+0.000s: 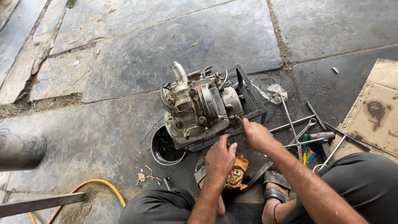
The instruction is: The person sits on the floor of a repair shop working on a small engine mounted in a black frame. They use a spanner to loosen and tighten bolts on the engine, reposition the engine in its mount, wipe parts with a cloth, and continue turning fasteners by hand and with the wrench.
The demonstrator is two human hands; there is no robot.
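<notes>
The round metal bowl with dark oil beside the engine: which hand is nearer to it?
Left. The left hand is just right of the bowl, at the stand's front edge; the right hand is further right, at the engine.

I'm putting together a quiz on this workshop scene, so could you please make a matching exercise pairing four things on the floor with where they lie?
Things:
1. engine
2. bowl
3. hose
4. cardboard

Places:
A. at the right edge of the view
B. on the black metal stand
C. bottom left, curving across the stone floor
D. just left of the stand, below the engine

Pairs: 1-B, 2-D, 3-C, 4-A
</notes>
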